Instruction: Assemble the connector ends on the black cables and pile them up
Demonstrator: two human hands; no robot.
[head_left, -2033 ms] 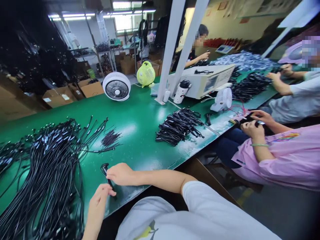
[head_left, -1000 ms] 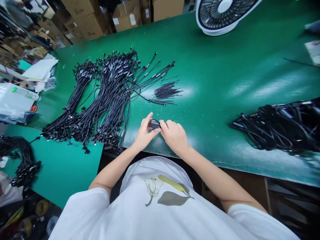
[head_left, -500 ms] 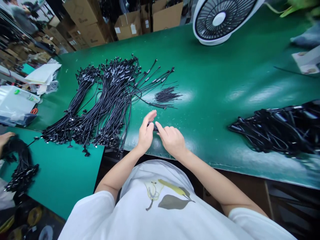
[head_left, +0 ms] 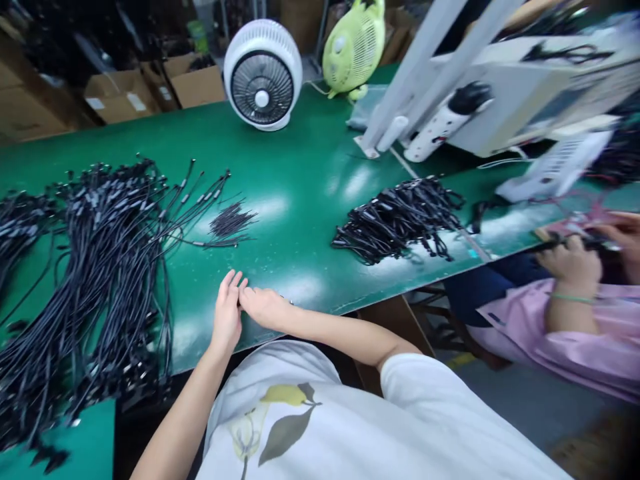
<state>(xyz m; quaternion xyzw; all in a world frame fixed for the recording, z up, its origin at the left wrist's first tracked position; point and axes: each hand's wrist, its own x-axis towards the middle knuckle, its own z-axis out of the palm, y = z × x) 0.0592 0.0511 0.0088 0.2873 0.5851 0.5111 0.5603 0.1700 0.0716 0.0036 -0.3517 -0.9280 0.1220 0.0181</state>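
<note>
The left hand [head_left: 227, 315] and right hand [head_left: 264, 307] have opened from their pinch on the small black cable piece, now meeting at the fingers. The view has swung right, bringing in the lime-green fan [head_left: 353, 50] and a co-worker's pink sleeve [head_left: 545, 340].

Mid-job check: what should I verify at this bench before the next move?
Left hand open and empty: ok.
Right hand empty: cannot tell, its fingers may hide a small piece.
Black cable bundle apart from both hands: ok.
Cable ends kept on the green bench mat: not ok, some droop over its edge at lower left.
Short black wires lying apart from the hands: ok.
Co-worker's hands away from yours: ok.
</note>
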